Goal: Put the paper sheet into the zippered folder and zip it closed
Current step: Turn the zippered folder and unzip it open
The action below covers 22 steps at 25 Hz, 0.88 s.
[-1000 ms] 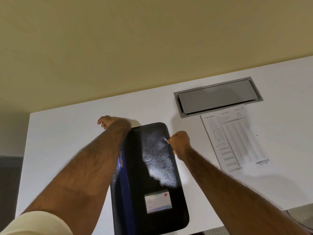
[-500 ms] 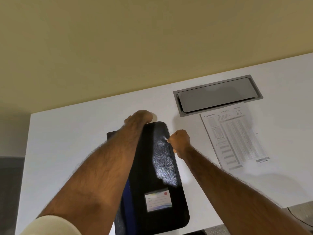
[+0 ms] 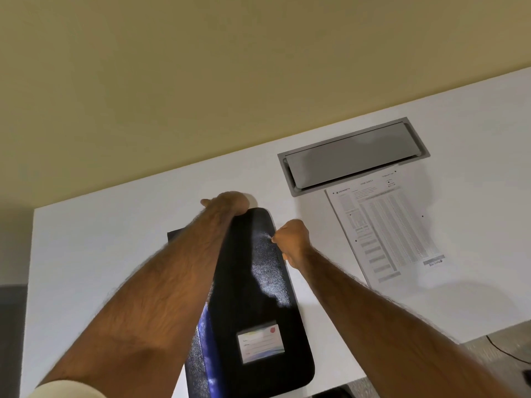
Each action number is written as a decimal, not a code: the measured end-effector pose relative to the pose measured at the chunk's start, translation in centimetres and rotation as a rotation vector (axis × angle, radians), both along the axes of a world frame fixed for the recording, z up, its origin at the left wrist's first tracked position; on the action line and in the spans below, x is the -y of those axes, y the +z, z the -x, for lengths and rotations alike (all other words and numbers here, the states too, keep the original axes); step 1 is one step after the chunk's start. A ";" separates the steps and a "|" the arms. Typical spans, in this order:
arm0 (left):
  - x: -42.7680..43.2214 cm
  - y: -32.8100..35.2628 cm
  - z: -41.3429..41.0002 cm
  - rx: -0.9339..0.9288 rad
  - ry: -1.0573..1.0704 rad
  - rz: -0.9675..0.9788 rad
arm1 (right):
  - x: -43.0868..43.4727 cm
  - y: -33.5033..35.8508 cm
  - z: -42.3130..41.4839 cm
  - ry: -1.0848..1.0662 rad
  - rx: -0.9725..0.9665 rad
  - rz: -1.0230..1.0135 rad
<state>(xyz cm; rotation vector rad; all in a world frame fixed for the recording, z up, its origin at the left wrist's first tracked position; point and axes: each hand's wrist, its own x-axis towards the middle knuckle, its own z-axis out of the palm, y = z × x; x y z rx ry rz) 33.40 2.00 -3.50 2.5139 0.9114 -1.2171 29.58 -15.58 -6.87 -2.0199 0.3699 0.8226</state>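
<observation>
The black zippered folder is laid lengthwise on the white table, its far end gripped by the left hand and its right edge pinched by the closed right hand. The paper sheet is seen flat on the table, well right of the folder, just below a grey cable hatch.

Black folder, blue stripe; white printed sheet.

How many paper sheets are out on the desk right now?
1. The paper sheet lies flat on the white desk, right of the folder and just in front of the grey cable hatch. More could be hidden inside the folder.
</observation>
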 end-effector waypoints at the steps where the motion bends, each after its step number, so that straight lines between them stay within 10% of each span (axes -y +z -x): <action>1: 0.3 0.0 -0.1 0.041 -0.002 0.006 | 0.0 0.2 0.0 -0.006 -0.003 -0.003; 13: 3.0 -0.6 0.9 0.462 0.075 0.278 | 1.3 0.7 -1.2 0.111 -0.081 -0.168; 22: 2.7 -1.3 1.4 0.580 0.285 0.378 | 0.2 1.1 -5.3 0.585 0.366 -0.047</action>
